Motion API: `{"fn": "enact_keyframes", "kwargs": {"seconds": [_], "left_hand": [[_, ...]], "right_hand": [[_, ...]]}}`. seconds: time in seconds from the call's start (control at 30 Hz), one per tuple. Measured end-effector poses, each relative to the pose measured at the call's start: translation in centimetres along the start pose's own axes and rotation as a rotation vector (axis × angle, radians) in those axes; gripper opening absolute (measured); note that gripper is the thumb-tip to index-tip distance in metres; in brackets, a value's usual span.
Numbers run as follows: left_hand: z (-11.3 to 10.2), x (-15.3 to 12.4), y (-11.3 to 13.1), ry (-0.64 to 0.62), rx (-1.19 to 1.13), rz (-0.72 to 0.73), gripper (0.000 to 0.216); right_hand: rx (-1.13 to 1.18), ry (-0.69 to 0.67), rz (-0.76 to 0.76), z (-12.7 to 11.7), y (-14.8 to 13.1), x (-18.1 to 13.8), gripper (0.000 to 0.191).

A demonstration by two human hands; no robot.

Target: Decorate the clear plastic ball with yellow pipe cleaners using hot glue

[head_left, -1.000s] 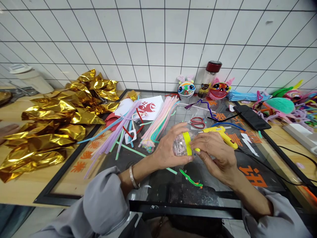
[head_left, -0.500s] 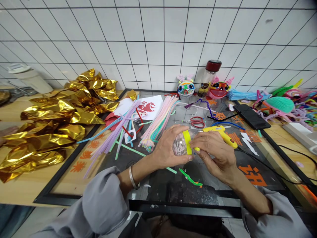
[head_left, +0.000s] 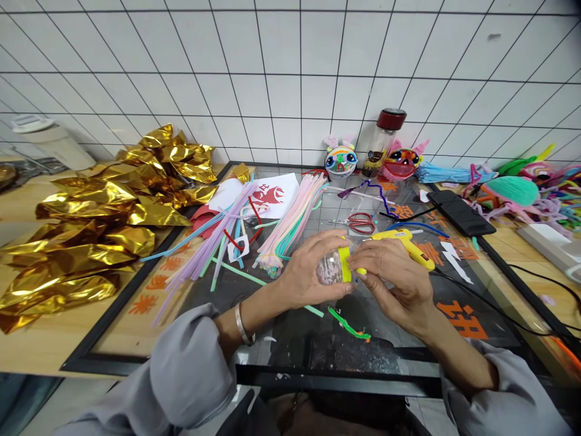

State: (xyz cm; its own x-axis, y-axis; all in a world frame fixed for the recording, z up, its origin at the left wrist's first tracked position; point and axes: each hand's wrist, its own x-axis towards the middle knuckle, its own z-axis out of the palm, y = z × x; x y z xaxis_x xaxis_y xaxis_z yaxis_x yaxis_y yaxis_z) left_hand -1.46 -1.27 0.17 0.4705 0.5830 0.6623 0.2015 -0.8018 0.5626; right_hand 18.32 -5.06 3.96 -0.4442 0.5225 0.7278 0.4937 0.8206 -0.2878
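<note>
My left hand (head_left: 303,272) is wrapped round a clear, rounded plastic container (head_left: 328,270), held above the dark table mat. A bright yellow strip (head_left: 345,265) runs round the container's right-hand edge. Close against that edge, my right hand (head_left: 396,283) pinches the strip's yellow end, part of which shows between thumb and fingers. The rest of the strip is hidden behind the fingers. Just beyond my right hand lies a yellow glue gun (head_left: 420,254). Below both hands is a short green fuzzy piece (head_left: 348,325) with an orange tip.
Bundles of pastel pipe cleaners (head_left: 290,224) and red-handled scissors (head_left: 362,223) lie beyond my hands. Gold foil (head_left: 104,212) covers the left side. Two decorated animal heads (head_left: 341,162) and a bottle (head_left: 384,142) stand by the tiled wall. A phone (head_left: 460,212) and cable (head_left: 485,312) are on the right.
The container and yellow strip have turned slightly in my left hand. Both hands stay in nearly the same place.
</note>
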Motion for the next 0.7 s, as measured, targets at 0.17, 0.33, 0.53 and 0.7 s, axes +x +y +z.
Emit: {"fn": "enact_keyframes", "kwargs": {"seconds": [0.17, 0.33, 0.53, 0.7], "left_hand": [[-0.27, 0.18, 0.24, -0.036, 0.018, 0.017, 0.063], [-0.35, 0.31, 0.1, -0.073, 0.061, 0.077, 0.081], [-0.04, 0.01, -0.21, -0.052, 0.121, 0.078, 0.075], [0.11, -0.04, -0.41, -0.011, 0.116, 0.074, 0.074]], "right_hand": [[0.009, 0.007, 0.015, -0.01, -0.1, 0.03, 0.017], [0.02, 0.044, 0.039, -0.08, -0.21, 0.14, 0.016], [0.042, 0.056, 0.031, 0.0, -0.17, 0.21, 0.016], [0.062, 0.053, 0.04, 0.1, -0.2, 0.22, 0.019]]}}
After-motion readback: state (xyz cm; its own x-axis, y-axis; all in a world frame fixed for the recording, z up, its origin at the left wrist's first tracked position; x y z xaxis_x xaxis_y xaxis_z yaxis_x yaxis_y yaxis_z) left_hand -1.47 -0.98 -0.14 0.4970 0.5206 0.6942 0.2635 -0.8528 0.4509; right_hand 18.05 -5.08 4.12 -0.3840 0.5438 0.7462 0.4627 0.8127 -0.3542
